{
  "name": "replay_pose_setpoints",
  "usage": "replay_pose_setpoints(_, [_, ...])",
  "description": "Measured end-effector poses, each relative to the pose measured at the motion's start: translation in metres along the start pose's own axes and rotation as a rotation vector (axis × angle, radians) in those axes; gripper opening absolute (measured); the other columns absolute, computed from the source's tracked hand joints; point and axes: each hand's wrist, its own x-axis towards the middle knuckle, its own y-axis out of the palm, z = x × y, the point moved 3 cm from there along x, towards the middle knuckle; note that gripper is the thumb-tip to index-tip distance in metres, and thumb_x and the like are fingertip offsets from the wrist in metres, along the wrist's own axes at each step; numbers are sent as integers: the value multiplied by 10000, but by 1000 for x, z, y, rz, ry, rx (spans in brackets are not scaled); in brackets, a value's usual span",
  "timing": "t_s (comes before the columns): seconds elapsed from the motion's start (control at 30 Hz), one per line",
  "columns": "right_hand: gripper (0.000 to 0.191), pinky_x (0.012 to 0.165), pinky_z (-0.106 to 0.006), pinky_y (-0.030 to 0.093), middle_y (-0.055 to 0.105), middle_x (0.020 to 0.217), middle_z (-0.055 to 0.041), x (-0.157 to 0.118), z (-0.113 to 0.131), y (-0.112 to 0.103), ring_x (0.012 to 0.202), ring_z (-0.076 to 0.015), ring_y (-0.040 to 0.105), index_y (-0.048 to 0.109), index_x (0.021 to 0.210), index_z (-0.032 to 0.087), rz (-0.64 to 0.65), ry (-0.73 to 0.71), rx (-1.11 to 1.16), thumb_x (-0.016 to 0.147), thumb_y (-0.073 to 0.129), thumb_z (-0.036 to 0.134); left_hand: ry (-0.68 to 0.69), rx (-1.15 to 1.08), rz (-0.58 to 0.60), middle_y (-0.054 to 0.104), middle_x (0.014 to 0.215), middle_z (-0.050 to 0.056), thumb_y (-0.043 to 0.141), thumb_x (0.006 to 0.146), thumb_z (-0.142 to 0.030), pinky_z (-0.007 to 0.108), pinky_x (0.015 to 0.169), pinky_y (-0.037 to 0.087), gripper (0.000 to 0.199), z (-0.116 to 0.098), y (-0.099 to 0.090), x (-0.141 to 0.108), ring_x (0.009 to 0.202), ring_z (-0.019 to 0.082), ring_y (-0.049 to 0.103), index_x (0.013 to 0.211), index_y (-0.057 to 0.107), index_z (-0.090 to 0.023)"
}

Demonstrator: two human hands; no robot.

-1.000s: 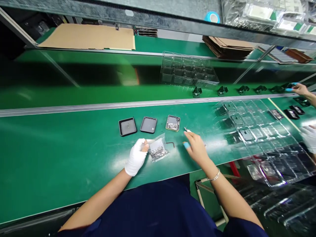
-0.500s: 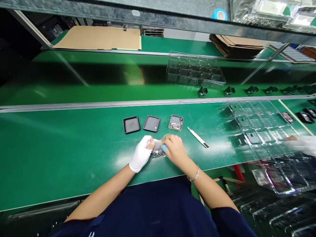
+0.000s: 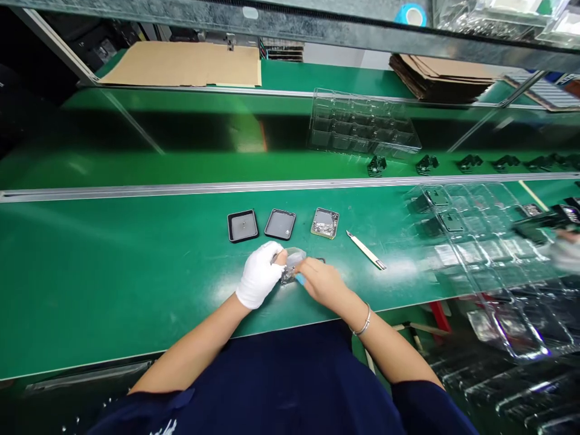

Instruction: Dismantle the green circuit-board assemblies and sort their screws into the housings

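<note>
A small clear bag [image 3: 292,266] with tiny shiny metal bits inside sits low on the green bench [image 3: 113,272], close to the person's body. Both hands pinch it. The left hand [image 3: 259,275] wears a white glove and grips the bag's left side with its finger and thumb. The right hand [image 3: 322,282] is bare, with a blue cover on one fingertip and a silver bangle on the wrist, and it grips the bag's right side. The two hands almost touch each other over the bag.

Just behind the bag, three little trays stand in a row. The left one is a black tray [image 3: 242,226], the middle one is a dark grey tray [image 3: 280,224], and the right one is a tray full of metal bits [image 3: 325,222]. To the right of them lies a thin white knife [image 3: 366,250], well apart from the hands. Further right is a big clear plastic tray [image 3: 471,241] with many pockets. At the far right edge another person's gloved hand [image 3: 566,251] shows, blurred.
</note>
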Motion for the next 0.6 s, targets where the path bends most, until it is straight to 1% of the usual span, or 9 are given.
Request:
replay_pose_setpoints(0.1, [184,630,-246,421,613,919,-77,5,6,3,830,-179,567,601,1049,190,6,74,-50,928,475,250,36,-23,11,520,687,-7,450,870,-271,266,638,392,223,-4,3,0,660,139,489,660,471,-197])
replay_pose_setpoints(0.17, [175,601,-244,396,607,862,-61,8,14,7,775,-167,561,620,1011,199,-5,25,-81,930,467,228,29,-31,-6,514,663,-9,450,860,-250,266,622,395,227,-3,3,1,641,139,488,639,462,-197])
replay_pose_setpoints(0.3, [221,572,-242,365,579,766,-40,6,21,7,706,-146,534,639,956,193,-30,-153,-85,958,421,227,-52,-70,-44,525,633,-14,468,819,-224,270,615,413,201,8,0,2,617,140,494,620,468,-196])
replay_pose_setpoints(0.37, [243,561,-236,363,572,759,-38,4,16,0,699,-141,529,648,949,198,-37,-170,-69,964,408,231,-81,-156,-4,562,681,-2,490,829,-284,283,658,449,188,15,-3,1,660,151,532,666,506,-193])
replay_pose_setpoints(0.4, [242,561,-231,370,579,780,-39,5,12,-5,702,-138,531,654,962,204,-49,-154,-46,959,413,223,-71,-244,40,601,759,16,508,838,-346,300,705,473,188,18,-5,1,720,167,568,743,545,-188])
replay_pose_setpoints(0.43, [239,570,-226,384,589,810,-42,7,6,-11,714,-136,539,660,979,210,-71,-127,-6,950,423,215,-42,-357,102,634,887,48,529,838,-429,329,773,492,253,19,-7,1,821,193,601,872,578,-183])
replay_pose_setpoints(0.47, [238,593,-221,408,597,844,-44,10,1,-17,734,-134,551,665,997,216,-102,-96,57,943,434,208,0,-477,180,631,1052,90,551,820,-525,369,857,492,410,20,-8,2,958,232,607,1036,573,-178])
replay_pose_setpoints(0.53, [238,674,-227,462,607,903,-48,19,-7,-28,796,-134,577,672,1011,217,-174,-56,231,939,446,210,84,-667,358,504,1331,164,585,735,-686,453,1019,418,787,20,-9,2,1232,315,492,1314,440,-173])
replay_pose_setpoints(0.6, [232,760,-255,495,613,932,-52,33,-9,-34,859,-143,593,678,985,209,-224,-74,400,942,451,224,103,-743,474,445,1390,185,616,646,-761,495,1087,349,965,22,-6,4,1334,356,382,1375,393,-170])
